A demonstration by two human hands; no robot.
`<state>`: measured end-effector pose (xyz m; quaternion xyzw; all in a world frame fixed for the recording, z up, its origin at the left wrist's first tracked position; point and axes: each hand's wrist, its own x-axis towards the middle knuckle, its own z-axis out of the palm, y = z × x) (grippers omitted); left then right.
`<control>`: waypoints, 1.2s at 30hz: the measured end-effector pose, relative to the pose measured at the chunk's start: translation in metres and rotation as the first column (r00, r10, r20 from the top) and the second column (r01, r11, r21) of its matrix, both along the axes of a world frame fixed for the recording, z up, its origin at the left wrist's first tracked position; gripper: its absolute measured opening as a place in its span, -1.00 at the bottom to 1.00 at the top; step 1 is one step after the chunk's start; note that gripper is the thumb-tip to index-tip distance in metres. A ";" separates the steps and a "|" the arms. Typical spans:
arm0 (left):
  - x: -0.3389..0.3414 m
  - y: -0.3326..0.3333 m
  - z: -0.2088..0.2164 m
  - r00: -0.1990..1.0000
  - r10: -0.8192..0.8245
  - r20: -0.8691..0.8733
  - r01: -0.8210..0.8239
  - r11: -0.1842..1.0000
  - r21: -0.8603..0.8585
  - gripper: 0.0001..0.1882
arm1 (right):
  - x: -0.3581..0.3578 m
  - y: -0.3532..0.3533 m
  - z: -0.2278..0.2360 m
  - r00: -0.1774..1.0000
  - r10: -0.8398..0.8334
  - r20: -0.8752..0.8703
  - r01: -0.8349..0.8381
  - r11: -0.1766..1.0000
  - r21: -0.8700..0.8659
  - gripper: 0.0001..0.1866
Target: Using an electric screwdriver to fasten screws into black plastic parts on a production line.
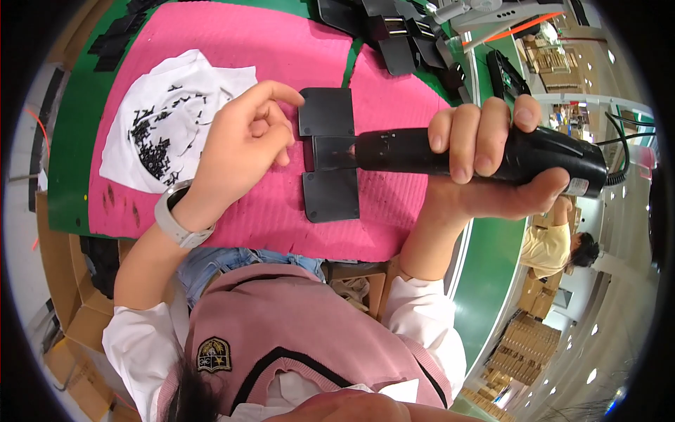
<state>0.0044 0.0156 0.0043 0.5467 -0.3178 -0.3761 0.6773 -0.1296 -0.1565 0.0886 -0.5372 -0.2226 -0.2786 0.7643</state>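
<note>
On the pink mat lies a black plastic part (328, 112) with two wide flaps joined by a narrower middle piece. My right hand (485, 144) is wrapped round a black electric screwdriver (401, 150), held almost level. Its tip meets the middle piece from the right, though the exact contact point is hard to make out. At the part's upper left edge is my left hand (249, 133), index finger stretched to the flap and the other fingers loosely bent, gripping nothing. Left of it, a white cloth (190, 77) carries a scatter of small black screws (151, 151).
The pink mat (281, 35) covers much of a green table (67, 169). More black plastic parts (394, 49) are piled at the far right, others (119, 35) at the far left. A cable (622, 141) trails from the screwdriver. A person (552, 250) sits off to the right.
</note>
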 end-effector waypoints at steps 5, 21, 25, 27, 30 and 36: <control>-0.011 -0.001 0.015 0.955 -0.162 -0.249 0.161 0.987 -0.024 -0.81 | -0.002 -0.001 -0.006 0.997 -0.048 0.059 0.034 0.974 0.225 -0.41; -0.010 0.006 0.011 0.924 -0.228 -0.309 0.201 0.973 -0.117 -0.91 | -0.006 0.004 -0.006 0.998 -0.022 0.063 0.015 0.993 0.120 -0.44; -0.006 0.006 0.017 0.912 -0.255 -0.321 0.258 0.966 -0.033 -0.90 | -0.006 0.005 -0.003 0.999 -0.004 0.038 -0.003 0.984 0.179 -0.51; -0.008 0.006 0.019 0.901 -0.284 -0.329 0.290 0.957 -0.032 -0.83 | -0.007 0.000 -0.003 0.999 0.009 0.032 -0.015 0.980 0.198 -0.51; -0.021 0.002 0.020 0.968 -0.199 -0.155 0.184 0.977 -0.108 -0.68 | -0.007 -0.008 -0.002 0.995 0.097 0.032 -0.102 0.976 0.192 -0.50; -0.015 -0.002 0.017 0.671 0.106 0.734 -0.083 0.994 -0.067 -0.47 | -0.014 -0.016 0.004 0.989 -0.106 -0.106 0.096 0.991 -0.098 -0.45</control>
